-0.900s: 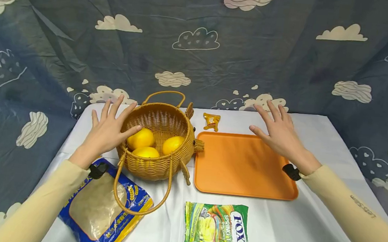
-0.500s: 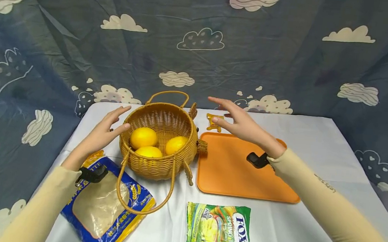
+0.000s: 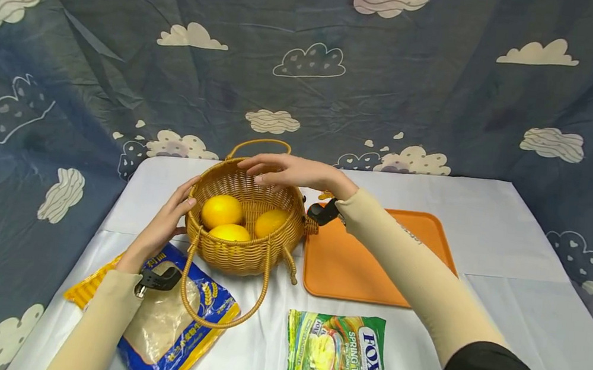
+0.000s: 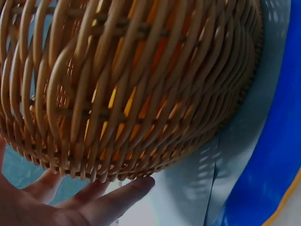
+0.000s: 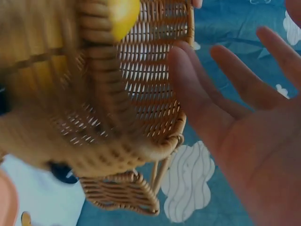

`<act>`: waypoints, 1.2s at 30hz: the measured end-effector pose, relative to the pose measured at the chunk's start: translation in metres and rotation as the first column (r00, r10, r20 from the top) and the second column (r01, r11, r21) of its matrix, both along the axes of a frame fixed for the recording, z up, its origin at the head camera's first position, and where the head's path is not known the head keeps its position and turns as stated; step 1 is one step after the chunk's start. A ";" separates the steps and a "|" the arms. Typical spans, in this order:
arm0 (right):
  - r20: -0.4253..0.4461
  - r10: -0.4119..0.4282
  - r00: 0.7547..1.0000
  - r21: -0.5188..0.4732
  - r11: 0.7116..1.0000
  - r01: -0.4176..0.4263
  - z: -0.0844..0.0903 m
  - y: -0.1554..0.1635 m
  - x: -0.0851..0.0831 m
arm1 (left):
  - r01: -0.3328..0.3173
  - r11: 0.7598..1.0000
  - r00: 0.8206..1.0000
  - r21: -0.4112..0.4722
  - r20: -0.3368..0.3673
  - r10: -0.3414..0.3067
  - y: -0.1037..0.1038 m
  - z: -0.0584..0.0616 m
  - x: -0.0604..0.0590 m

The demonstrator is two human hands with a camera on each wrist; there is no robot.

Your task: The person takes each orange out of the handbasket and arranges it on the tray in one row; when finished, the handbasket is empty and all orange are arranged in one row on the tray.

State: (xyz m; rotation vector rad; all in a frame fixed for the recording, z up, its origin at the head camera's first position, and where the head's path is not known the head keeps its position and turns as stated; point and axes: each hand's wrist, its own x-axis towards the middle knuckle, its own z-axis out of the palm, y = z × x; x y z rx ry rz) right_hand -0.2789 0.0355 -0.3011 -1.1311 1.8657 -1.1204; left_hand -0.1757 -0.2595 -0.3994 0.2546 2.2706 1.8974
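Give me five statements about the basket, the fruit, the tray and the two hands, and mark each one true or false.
1. The wicker basket holds three yellow fruits. True.
2. The right hand grips a fruit. False: it hovers open over the basket's far rim and holds nothing.
3. The left hand lies with straight fingers against the basket's left side. True.
4. The orange tray carries the green FOX'S bag. False: the tray is bare where it shows, and the bag lies on the white cloth in front of it.
5. The blue packet lies under the basket's fallen front handle. True.
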 end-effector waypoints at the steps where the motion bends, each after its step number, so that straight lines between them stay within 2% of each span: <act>1: 0.019 0.010 1.000 0.021 1.000 -0.010 0.000 -0.004 -0.002 | -0.005 1.000 1.000 0.009 0.002 0.005 0.001 -0.001 0.000; 5: 0.073 0.023 0.997 0.092 0.995 -0.030 -0.002 -0.021 -0.012 | -0.012 1.000 1.000 0.027 0.006 0.012 0.001 -0.003 0.000; 13: 0.215 -0.020 0.976 0.220 0.975 -0.029 -0.014 -0.052 -0.023 | -0.025 0.999 1.000 0.029 0.011 0.025 -0.001 -0.005 0.001; 18: 0.252 -0.034 0.967 0.279 0.959 -0.039 -0.024 -0.068 -0.024 | -0.031 0.999 0.999 0.026 0.008 0.031 0.000 -0.005 0.001; 21: 0.237 -0.025 0.971 0.295 0.954 -0.047 -0.032 -0.076 -0.024 | -0.030 0.999 0.999 0.025 0.011 0.030 0.001 -0.005 0.000; 25: 0.179 0.057 0.982 0.284 0.953 -0.107 -0.043 -0.086 -0.024 | -0.030 0.999 0.999 0.019 0.013 0.030 0.001 -0.005 0.000; 28: 0.155 0.085 0.984 0.289 0.949 -0.127 -0.047 -0.094 -0.022 | -0.032 0.999 0.999 0.016 0.009 0.032 0.001 -0.005 0.000; 33: 0.138 0.055 0.989 0.340 0.935 -0.100 -0.050 -0.102 -0.015 | -0.033 0.999 0.999 0.020 0.006 0.033 0.001 -0.005 0.001; 36: 0.090 0.028 0.996 0.385 0.921 -0.060 -0.050 -0.104 -0.013 | -0.032 0.999 0.999 0.019 0.007 0.032 0.001 -0.006 0.001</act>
